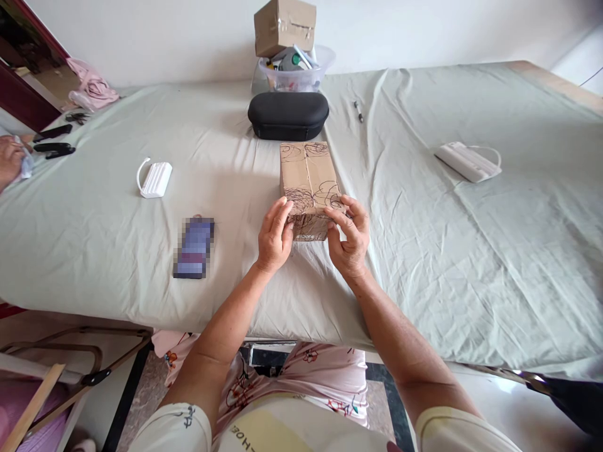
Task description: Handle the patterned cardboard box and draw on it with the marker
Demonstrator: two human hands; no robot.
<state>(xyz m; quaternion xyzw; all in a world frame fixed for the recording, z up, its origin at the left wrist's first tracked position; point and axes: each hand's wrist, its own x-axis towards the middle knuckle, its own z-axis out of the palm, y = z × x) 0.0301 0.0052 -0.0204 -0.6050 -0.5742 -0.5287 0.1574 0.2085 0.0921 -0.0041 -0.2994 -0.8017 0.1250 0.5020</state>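
Observation:
A closed brown cardboard box (308, 169) with dark scribbled loops lies on the cloth-covered table in front of me. My left hand (274, 237) grips its near left corner, fingers on the top edge and thumb against the front face. At the near right corner my right hand (351, 237) does the same, thumb low on the front and fingers over the upper edge. Just behind the box sits a black zippered case (288, 116).
Left of the box are a white device with a looped strap (157, 180) and a blurred phone (194, 248). Another white device (466, 161) and a pen (358, 112) lie to the right. A plastic basin (294, 80) bears a carton (285, 26). Another person's hand (10, 160) shows at far left.

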